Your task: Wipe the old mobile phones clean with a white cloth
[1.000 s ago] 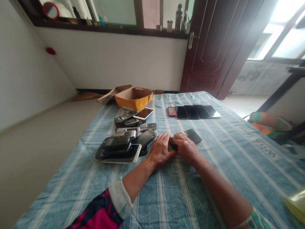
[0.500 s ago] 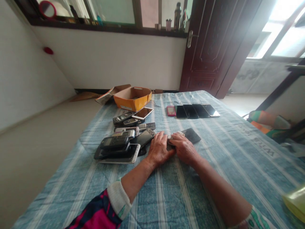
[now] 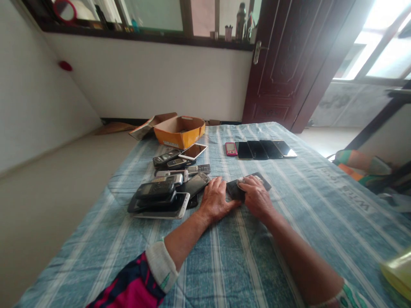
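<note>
A dark flat smartphone (image 3: pixel 233 191) lies on the striped cloth in front of me. My left hand (image 3: pixel 214 199) rests at its left end, fingers stretched out flat and the thumb apart along the near edge. Pressed onto the phone's face is my right hand (image 3: pixel 256 196), its fingers closed on a white wad of cloth or tissue (image 3: pixel 240 183), mostly covered by the fingers. Close by my left hand is a heap of old phones, among them a grey touchscreen phone (image 3: pixel 195 184), a black keypad phone (image 3: pixel 154 190) and a white-edged smartphone (image 3: pixel 183 206).
Farther back lies a row with a pink phone (image 3: pixel 231 149) and several dark smartphones (image 3: pixel 257 149). An orange cardboard box (image 3: pixel 180 137) stands behind the heap, its lid beside it. Something yellow and translucent (image 3: pixel 398 273) sits at the right edge.
My right hand has slid rightward along the phone with the white wad, uncovering the phone's left part. My left hand has stayed in about the same place.
</note>
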### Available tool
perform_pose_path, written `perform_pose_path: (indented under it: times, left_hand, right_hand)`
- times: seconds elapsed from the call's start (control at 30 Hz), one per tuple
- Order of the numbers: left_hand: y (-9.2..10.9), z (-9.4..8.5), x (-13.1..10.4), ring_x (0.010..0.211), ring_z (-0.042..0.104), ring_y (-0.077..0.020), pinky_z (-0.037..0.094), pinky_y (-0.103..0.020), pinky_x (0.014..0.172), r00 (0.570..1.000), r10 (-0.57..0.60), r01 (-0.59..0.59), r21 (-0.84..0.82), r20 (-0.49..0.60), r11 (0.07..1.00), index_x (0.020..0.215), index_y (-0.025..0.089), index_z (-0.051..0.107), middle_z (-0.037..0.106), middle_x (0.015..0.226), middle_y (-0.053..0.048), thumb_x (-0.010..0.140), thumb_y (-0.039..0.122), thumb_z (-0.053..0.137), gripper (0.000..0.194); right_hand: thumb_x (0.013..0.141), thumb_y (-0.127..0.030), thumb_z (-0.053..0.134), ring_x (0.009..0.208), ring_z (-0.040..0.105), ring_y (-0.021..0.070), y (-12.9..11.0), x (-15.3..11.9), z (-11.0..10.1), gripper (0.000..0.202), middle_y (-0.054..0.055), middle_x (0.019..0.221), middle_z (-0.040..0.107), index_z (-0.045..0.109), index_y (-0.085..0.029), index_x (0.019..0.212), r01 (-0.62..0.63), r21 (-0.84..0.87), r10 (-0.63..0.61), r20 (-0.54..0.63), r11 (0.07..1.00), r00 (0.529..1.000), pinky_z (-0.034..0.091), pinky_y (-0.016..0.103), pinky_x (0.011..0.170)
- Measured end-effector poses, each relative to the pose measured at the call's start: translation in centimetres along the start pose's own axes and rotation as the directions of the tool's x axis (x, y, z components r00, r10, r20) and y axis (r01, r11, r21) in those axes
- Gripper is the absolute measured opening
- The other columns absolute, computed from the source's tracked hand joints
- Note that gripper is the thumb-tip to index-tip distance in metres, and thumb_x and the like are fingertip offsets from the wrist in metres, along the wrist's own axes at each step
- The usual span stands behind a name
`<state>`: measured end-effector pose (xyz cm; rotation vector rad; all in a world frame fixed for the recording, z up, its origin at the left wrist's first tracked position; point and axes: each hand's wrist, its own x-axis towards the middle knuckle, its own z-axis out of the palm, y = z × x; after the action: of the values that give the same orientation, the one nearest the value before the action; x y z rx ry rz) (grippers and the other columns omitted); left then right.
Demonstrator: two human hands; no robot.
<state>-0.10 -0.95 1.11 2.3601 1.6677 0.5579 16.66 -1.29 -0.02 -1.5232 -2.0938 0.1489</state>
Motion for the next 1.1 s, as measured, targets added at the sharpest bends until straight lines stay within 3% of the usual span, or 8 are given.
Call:
perform_pose_path:
  times: [0.17, 0.43, 0.63, 0.73, 0.97, 1.03, 1.1]
  left_hand:
    - [-0.2, 0.1, 0.0, 0.133, 0.037, -0.0358, 0.033, -0.049, 0.110, 1.000, 0.017, -0.017, 0.003, 0.003, 1.000, 0.119, 0.014, 0.054, 0.046, 0.140, -0.018, 0.072, 0.054, 0.068, 0.063]
    - [0.0, -0.1, 0.0, 0.133, 0.038, -0.0354, 0.034, -0.048, 0.109, 1.000, 0.018, -0.018, 0.002, 0.001, 1.000, 0.123, 0.012, 0.052, 0.044, 0.142, -0.019, 0.071, 0.055, 0.071, 0.070]
    - [0.0, -0.1, 0.0, 0.135, 0.036, -0.0357, 0.032, -0.048, 0.110, 1.000, 0.009, -0.009, 0.008, 0.029, 1.000, 0.121, 0.010, 0.053, 0.044, 0.142, -0.021, 0.072, 0.054, 0.069, 0.068]
    - [0.0, -0.1, 0.0, 0.135, 0.036, -0.0348, 0.032, -0.046, 0.111, 0.999, 0.003, -0.004, 0.019, 0.033, 1.000, 0.119, 0.010, 0.055, 0.045, 0.141, -0.020, 0.074, 0.053, 0.068, 0.064]
    - [0.2, -0.2, -0.1, 0.133, 0.039, -0.0343, 0.034, -0.045, 0.109, 1.000, 0.017, -0.017, 0.018, -0.001, 1.000, 0.120, 0.010, 0.055, 0.045, 0.141, -0.020, 0.070, 0.053, 0.072, 0.068]
    - [0.1, -0.1, -0.1, 0.133, 0.039, -0.0348, 0.034, -0.047, 0.109, 1.000, 0.012, -0.012, 0.012, -0.003, 1.000, 0.121, 0.009, 0.054, 0.045, 0.141, -0.020, 0.070, 0.053, 0.072, 0.070]
    - [0.1, -0.1, -0.1, 0.133, 0.038, -0.0349, 0.033, -0.048, 0.110, 1.000, 0.000, 0.000, 0.003, -0.007, 1.000, 0.124, 0.010, 0.052, 0.045, 0.141, -0.021, 0.069, 0.054, 0.072, 0.073]
  right_hand:
    - [0.080, -0.008, 0.042, 0.130, 0.040, 0.0227, -0.7, -0.2, 0.4, 0.048, 0.004, 0.131, 0.059, 0.068, -0.025, 0.116, 0.093, 0.083, -0.100, 0.081, 0.992, 0.992, 0.029, 0.041, 0.109]
    - [0.075, -0.003, 0.040, 0.128, 0.042, 0.0275, 1.7, -0.2, -1.3, 0.052, 0.008, 0.133, 0.058, 0.068, -0.020, 0.116, -0.137, -0.057, 0.136, -0.015, 0.989, 0.991, 0.030, 0.046, 0.109]
    - [0.077, -0.006, 0.042, 0.133, 0.036, 0.0281, -1.5, -1.0, -0.5, 0.052, 0.004, 0.135, 0.057, 0.067, -0.023, 0.120, 0.011, 0.037, -0.015, 0.122, 0.999, 0.992, 0.029, 0.047, 0.110]
    - [0.079, -0.008, 0.043, 0.134, 0.036, 0.0267, -1.9, -0.9, -0.5, 0.050, 0.003, 0.136, 0.056, 0.067, -0.024, 0.120, 0.070, 0.084, -0.084, 0.181, 0.994, 0.980, 0.029, 0.045, 0.110]
    - [0.078, -0.004, 0.039, 0.133, 0.035, 0.0304, 0.7, -0.4, -1.3, 0.054, 0.008, 0.137, 0.054, 0.065, -0.019, 0.123, -0.110, -0.010, 0.111, 0.070, 0.994, 0.991, 0.027, 0.050, 0.109]
    - [0.079, -0.003, 0.038, 0.131, 0.037, 0.0288, 0.6, -0.5, -1.2, 0.053, 0.008, 0.135, 0.056, 0.066, -0.020, 0.120, -0.076, 0.017, 0.075, 0.062, 0.997, 0.995, 0.027, 0.048, 0.109]
    - [0.079, -0.002, 0.040, 0.127, 0.041, 0.0260, 0.0, -0.6, -1.0, 0.050, 0.007, 0.131, 0.059, 0.069, -0.021, 0.115, 0.033, 0.071, -0.039, 0.086, 0.997, 0.996, 0.028, 0.044, 0.108]
